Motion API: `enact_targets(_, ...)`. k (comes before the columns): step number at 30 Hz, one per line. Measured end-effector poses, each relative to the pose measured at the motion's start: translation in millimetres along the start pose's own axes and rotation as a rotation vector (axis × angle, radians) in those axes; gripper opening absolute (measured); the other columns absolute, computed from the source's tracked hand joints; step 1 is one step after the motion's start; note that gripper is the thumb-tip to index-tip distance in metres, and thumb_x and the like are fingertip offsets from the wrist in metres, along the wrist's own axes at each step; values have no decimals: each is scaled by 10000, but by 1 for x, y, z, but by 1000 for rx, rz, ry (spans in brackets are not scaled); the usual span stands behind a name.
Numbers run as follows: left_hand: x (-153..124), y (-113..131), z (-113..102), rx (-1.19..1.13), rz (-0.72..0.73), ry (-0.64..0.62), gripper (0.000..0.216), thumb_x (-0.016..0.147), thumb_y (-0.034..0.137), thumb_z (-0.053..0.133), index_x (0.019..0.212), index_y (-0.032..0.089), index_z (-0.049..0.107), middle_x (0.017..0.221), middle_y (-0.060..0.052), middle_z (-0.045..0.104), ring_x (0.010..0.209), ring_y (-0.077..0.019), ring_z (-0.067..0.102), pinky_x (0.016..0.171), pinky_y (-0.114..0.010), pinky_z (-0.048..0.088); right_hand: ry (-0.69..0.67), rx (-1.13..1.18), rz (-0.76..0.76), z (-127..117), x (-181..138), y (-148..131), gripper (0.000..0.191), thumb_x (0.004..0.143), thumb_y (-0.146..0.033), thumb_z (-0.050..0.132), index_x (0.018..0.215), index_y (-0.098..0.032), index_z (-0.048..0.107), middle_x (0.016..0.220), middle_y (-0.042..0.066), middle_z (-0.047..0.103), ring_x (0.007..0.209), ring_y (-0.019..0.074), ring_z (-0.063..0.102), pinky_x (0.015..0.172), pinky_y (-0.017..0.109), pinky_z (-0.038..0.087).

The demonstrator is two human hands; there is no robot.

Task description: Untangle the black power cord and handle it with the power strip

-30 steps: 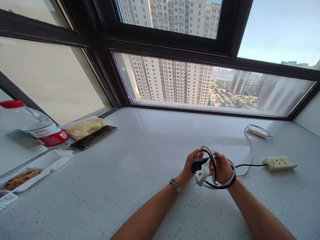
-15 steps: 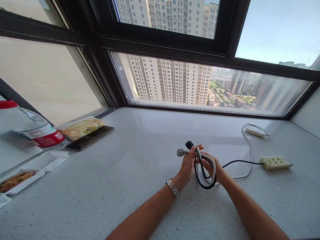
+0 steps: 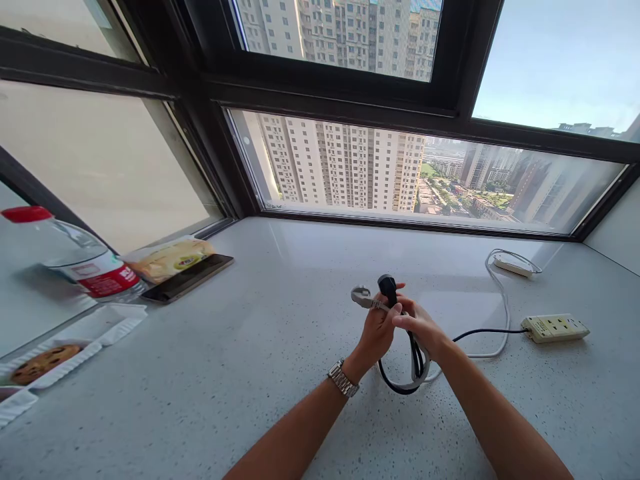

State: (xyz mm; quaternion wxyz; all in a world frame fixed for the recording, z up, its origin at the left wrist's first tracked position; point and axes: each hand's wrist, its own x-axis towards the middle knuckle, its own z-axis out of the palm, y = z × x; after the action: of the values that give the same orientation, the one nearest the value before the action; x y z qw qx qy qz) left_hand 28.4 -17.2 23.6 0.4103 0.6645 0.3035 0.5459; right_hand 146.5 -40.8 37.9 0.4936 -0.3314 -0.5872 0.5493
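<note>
My left hand [image 3: 376, 328], a metal watch [image 3: 343, 379] on its wrist, grips a black cord and a grey cord together just below their plugs. The black plug [image 3: 387, 287] sticks up above the fingers and the grey plug [image 3: 361, 296] points left. My right hand [image 3: 419, 325] pinches the same two cords beside the left hand. A loop of both cords [image 3: 406, 377] hangs below the hands onto the white counter [image 3: 280, 347]. The black cord runs right to a cream power strip [image 3: 556, 327]; the white cord curves back to a second white strip [image 3: 512, 265].
At the left stand a water bottle with a red cap [image 3: 75, 257], a snack packet [image 3: 167, 259] on a dark tablet [image 3: 187, 279], and a white tray with a cookie [image 3: 47, 360]. Dark-framed windows [image 3: 350, 100] close off the counter at the back and left.
The cords were coiled around my right hand a second ago. Both plugs have since come up above my left hand's fingers, and the loop has dropped lower and narrower between the hands.
</note>
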Motion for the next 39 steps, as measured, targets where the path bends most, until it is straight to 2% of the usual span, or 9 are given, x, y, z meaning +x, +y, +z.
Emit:
enact_targets(5, 11, 18, -9, -358, -194, 127, 419, 832, 560, 474, 640, 187, 480, 670, -15, 538, 690, -179, 613, 766, -362, 502, -116, -231, 187, 4, -8, -13, 191, 668, -335, 632, 761, -169, 635, 746, 2, 573, 708, 149, 506, 624, 243, 406)
enact_targets(7, 14, 31, -11, -563, -328, 153, 449, 794, 590, 535, 637, 196, 388, 554, 62, 369, 441, -85, 457, 535, -268, 471, -106, -344, 187, 6, -10, -18, 123, 645, -277, 629, 654, -167, 575, 624, -35, 483, 598, 105, 417, 527, 208, 335)
enact_targets(10, 22, 55, -24, -803, -473, 198, 432, 797, 527, 595, 654, 199, 352, 509, 104, 221, 345, -32, 207, 342, -175, 261, -76, -550, 184, 3, -16, -27, 178, 636, -264, 651, 578, -176, 507, 514, -70, 372, 497, 70, 290, 448, 198, 228)
enact_targets(15, 43, 90, -69, -958, -453, 327, 357, 943, 378, 413, 642, 194, 357, 484, 96, 211, 323, -35, 165, 313, -162, 202, 50, -821, -60, -11, -35, -42, 343, 744, -410, 620, 522, -187, 483, 546, -17, 456, 576, 123, 384, 545, 254, 296)
enact_targets(23, 42, 115, -111, -903, -419, 383, 414, 992, 316, 243, 614, 190, 354, 442, 80, 224, 301, -27, 181, 314, -146, 145, -13, -1211, -391, -36, -61, -35, 459, 859, -515, 529, 540, -185, 531, 589, 3, 504, 602, 126, 401, 691, 337, 283)
enact_targets(29, 25, 103, -88, -870, -407, 360, 420, 964, 369, 327, 582, 197, 303, 453, 90, 151, 305, -38, 89, 296, -174, 126, 18, -1281, -240, -42, -56, -31, 309, 801, -524, 605, 799, -216, 626, 881, 64, 635, 866, 222, 538, 884, 445, 314)
enact_targets(33, 20, 110, -58, -903, -355, 164, 464, 907, 454, 435, 568, 198, 249, 486, 90, 114, 337, -40, 97, 316, -165, 168, -129, -1237, -128, -10, -27, -42, 816, 648, -716, 628, 1285, -225, 490, 1259, 139, 539, 1170, 319, 451, 966, 464, 326)
enact_targets(36, 19, 123, -46, -941, -327, 54, 480, 885, 465, 467, 567, 196, 229, 489, 90, 93, 363, -45, 69, 327, -166, 172, -390, -1172, -5, 13, -7, -40, 676, 685, -671, 635, 1187, -221, 586, 1108, 97, 634, 1067, 279, 547, 918, 388, 380)
enact_targets(39, 17, 135, -48, -951, -295, 47, 486, 891, 472, 446, 569, 199, 208, 487, 89, 79, 373, -51, 44, 329, -173, 166, -447, -1165, 166, 22, 1, -30, 363, 802, -532, 588, 929, -206, 685, 832, 48, 666, 785, 211, 615, 738, 323, 421)
